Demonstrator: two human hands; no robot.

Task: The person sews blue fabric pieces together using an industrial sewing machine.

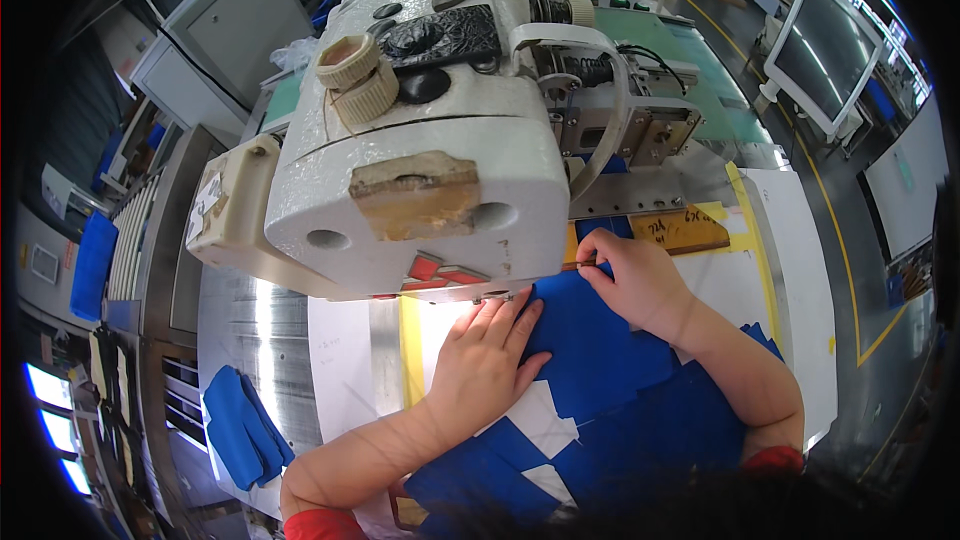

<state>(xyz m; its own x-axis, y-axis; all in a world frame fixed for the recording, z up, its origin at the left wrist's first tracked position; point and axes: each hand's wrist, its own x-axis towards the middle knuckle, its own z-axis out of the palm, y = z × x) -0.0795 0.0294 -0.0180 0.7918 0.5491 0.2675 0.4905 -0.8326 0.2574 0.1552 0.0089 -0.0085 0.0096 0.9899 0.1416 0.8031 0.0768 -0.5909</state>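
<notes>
A white industrial sewing machine (420,170) fills the middle, its head over the work surface. My left hand (485,355) lies flat with fingers stretched forward, fingertips partly under the machine head, beside a piece of blue fabric (600,350). To the right of the head, my right hand (640,285) has thumb and forefinger pinched together above the fabric's far edge, next to a yellow-brown strip (690,230). Whatever small thing sits in that pinch is too small to make out. More blue fabric (660,430) and white pieces (540,420) lie nearer me. The needle area is hidden behind the head.
Blue cut pieces (240,425) are stacked on the metal table at the left. Yellow tape (745,210) runs along the white sheet at the right. A monitor (825,50) stands at the far right, and a grey cabinet (225,30) at the far left.
</notes>
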